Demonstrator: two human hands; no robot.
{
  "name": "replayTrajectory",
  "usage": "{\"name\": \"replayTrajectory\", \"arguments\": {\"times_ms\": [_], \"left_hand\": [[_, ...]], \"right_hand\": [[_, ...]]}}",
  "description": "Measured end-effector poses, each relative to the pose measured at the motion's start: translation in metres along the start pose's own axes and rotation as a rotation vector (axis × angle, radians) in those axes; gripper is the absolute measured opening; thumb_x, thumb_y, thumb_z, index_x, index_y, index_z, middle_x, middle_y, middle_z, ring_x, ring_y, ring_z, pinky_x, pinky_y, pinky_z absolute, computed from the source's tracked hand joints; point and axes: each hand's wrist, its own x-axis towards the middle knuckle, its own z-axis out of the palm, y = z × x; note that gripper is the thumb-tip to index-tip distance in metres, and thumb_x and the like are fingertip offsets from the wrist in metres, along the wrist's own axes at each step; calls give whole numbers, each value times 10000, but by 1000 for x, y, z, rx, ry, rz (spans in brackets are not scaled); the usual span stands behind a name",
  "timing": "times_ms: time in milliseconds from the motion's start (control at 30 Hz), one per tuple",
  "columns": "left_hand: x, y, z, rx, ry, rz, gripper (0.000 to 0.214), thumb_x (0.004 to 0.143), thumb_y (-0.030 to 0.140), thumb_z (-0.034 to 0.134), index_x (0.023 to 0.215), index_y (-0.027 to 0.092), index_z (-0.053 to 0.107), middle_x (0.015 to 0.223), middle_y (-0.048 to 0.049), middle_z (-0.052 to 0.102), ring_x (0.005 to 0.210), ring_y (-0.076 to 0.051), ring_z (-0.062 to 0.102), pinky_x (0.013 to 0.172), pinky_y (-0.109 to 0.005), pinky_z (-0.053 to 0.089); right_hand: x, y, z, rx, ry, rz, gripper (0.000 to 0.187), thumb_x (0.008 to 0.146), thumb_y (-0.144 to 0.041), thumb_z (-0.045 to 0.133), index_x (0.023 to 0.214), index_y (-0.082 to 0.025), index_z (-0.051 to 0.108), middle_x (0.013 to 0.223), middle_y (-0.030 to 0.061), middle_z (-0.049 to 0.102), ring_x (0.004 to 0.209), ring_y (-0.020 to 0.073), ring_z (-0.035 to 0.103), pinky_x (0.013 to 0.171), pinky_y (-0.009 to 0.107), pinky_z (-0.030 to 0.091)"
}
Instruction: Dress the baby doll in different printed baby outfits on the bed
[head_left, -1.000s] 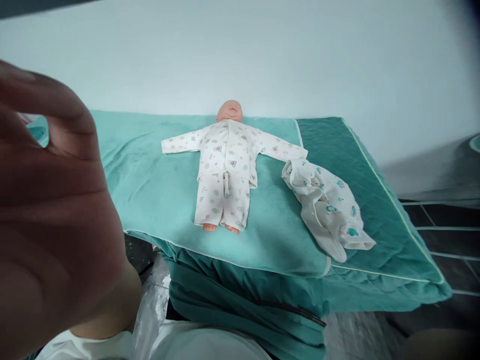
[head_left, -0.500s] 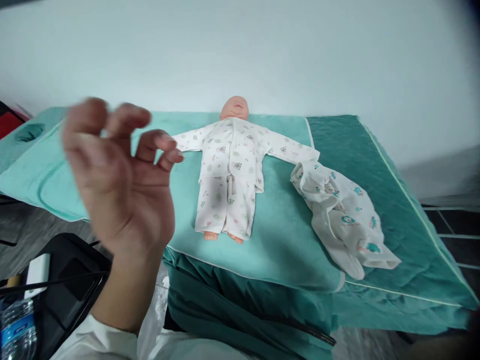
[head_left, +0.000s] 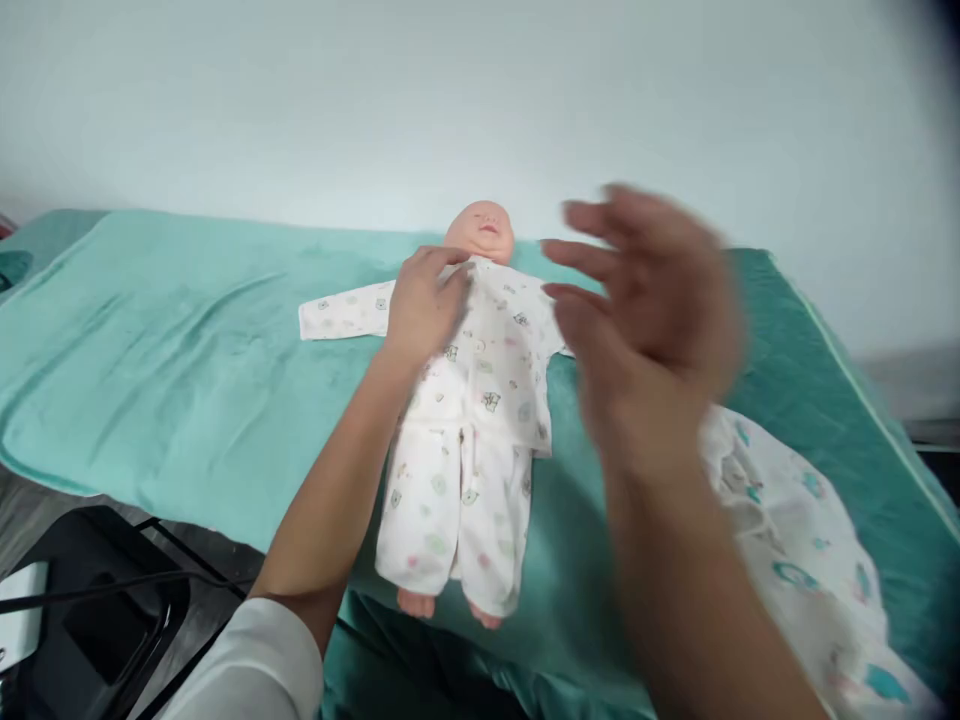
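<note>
A baby doll (head_left: 480,228) lies on its back, dressed in a white printed shirt (head_left: 495,345) and matching trousers (head_left: 427,510). My left hand (head_left: 427,305) lies over the shirt at the shoulder and collar, near the doll's chin. Its thumb and fingers are apart, and I make out nothing gripped in them. Raised above the other shoulder is my right hand (head_left: 656,300), blurred by motion, with fingers spread and nothing between them. It hides most of the sleeve on that side. Both feet of the doll show below the trouser legs.
A light green cover (head_left: 217,400) lies under the doll on a darker green quilted bed (head_left: 795,370) against a white wall (head_left: 375,110). A crumpled white garment with teal prints (head_left: 817,540) lies at the right. A black case (head_left: 97,610) with a cable stands at lower left.
My left hand has come down from the air at the left onto the doll's shirt. My right hand has come up into view on the right. The view has moved closer to the doll.
</note>
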Motion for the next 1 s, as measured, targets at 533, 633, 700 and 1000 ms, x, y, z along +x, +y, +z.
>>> {"name": "replayTrajectory", "arguments": {"times_ms": [533, 633, 700, 1000], "left_hand": [[11, -13, 10, 5, -160, -16, 310, 1014, 312, 511, 1172, 306, 778, 1372, -36, 679, 1340, -224, 583, 1235, -423, 398], [11, -11, 9, 35, -181, -13, 331, 1022, 297, 488, 1186, 318, 775, 1375, -19, 683, 1360, -213, 574, 1239, -401, 398], [11, -10, 7, 59, -202, 0, 345, 1027, 285, 473, 1203, 319, 769, 1387, -15, 682, 1383, -213, 557, 1245, -402, 387], [7, -5, 3, 209, -288, 11, 391, 1041, 284, 433, 1284, 337, 736, 1524, -18, 594, 1455, -251, 485, 1266, -490, 323]], "right_hand": [[32, 115, 19, -82, -86, 40, 251, 1010, -371, 568, 1150, -308, 767, 1388, 26, 707, 1356, 232, 593, 1218, 501, 409], [33, 115, 19, -106, -112, 59, 268, 1018, -402, 560, 1159, -321, 772, 1405, 17, 699, 1388, 241, 569, 1235, 508, 394], [33, 115, 19, -104, -113, 57, 258, 1014, -402, 563, 1144, -315, 768, 1401, 20, 700, 1388, 244, 568, 1236, 512, 392], [29, 115, 22, -15, -140, 109, 368, 991, -382, 571, 1351, -308, 596, 1467, 53, 620, 1405, 244, 535, 1223, 489, 403]]}}
